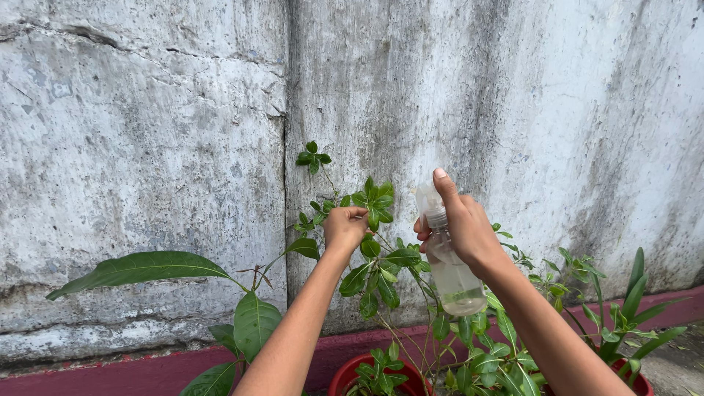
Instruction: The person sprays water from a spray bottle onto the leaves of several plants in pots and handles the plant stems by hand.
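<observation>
My right hand [463,227] grips a clear plastic spray bottle [452,275] by its neck, index finger resting on top of the nozzle. The bottle holds a little pale liquid and points left toward a thin leafy plant [378,257]. My left hand [345,227] pinches a stem of that plant just below its upper cluster of small green leaves. The plant rises from a red pot [352,374] at the bottom centre.
A weathered, cracked grey-white wall [513,95] fills the background, with a dark red painted strip [147,374] along its base. A broad-leafed plant [220,293] stands at the left. Another red pot [638,381] with long narrow leaves sits at the right.
</observation>
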